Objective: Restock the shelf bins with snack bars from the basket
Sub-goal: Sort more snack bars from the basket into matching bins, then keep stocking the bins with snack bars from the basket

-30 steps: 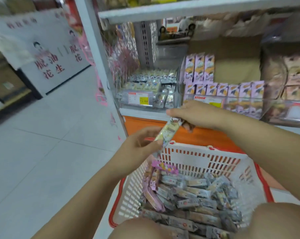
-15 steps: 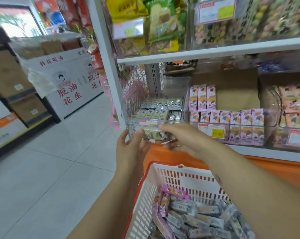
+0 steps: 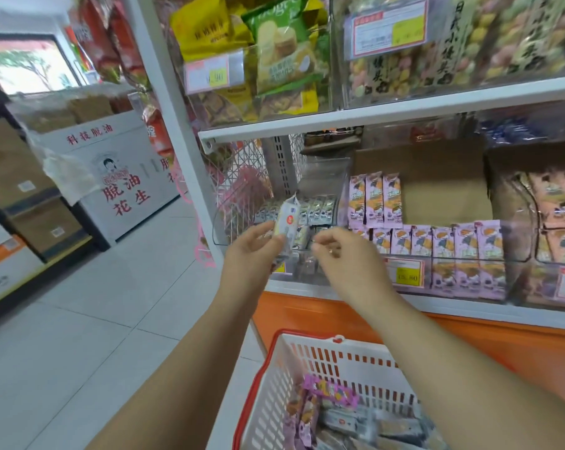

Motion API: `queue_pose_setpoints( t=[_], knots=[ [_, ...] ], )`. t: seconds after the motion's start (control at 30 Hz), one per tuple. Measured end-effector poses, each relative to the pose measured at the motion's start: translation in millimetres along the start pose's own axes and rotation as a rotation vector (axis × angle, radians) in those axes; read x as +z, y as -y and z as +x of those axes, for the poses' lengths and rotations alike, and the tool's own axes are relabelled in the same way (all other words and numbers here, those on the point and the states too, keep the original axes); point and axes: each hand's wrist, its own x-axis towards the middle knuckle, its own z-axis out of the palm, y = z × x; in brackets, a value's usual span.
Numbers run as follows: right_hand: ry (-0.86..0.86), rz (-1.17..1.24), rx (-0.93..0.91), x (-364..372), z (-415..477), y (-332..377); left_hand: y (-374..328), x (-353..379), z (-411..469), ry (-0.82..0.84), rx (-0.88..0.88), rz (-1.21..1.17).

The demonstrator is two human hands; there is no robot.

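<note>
Left hand [image 3: 252,251] holds a pale, foil-wrapped snack bar [image 3: 287,219] upright at the front of the clear plastic shelf bin [image 3: 239,206].

Its fingers [image 3: 264,229] are clamped on the bar's lower end, hiding it; the print is too blurred to read. The right hand [image 3: 343,254] is just beside it, fingers curled; whether they pinch anything cannot be told. Both hands cover part of the bin's rows. Below, the white plastic basket with a red rim [image 3: 339,362] is cut off, and its wrapped bars [image 3: 343,420] are a blur.
</note>
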Motion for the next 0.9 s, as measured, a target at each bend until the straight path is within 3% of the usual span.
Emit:
queue_pose_setpoints(
  t=[0.1,0.2,0.4,0.6,0.7,0.8,0.9],
  knots=[
    [-0.115,-0.387,-0.01,-12,7,-27,-3,9,34,-0.025,0.1,0.352],
    [-0.036,-0.399,0.011,-16,11,-47,-5,28,64,0.076,0.089,0.529],
    [-0.051,-0.462,-0.021,-14,14,-54,10,70,103,0.215,-0.006,0.755],
    [-0.052,-0.472,-0.03,-13,17,-57,25,78,120,0.279,0.08,1.317],
    [-0.066,-0.469,-0.041,-12,18,-58,29,76,126,0.366,0.019,1.431],
    [-0.073,-0.469,-0.045,-12,17,-58,28,75,129,0.41,0.155,1.393],
    [-0.08,-0.465,-0.047,-12,17,-58,27,78,131,0.565,0.241,1.38]
  ],
)
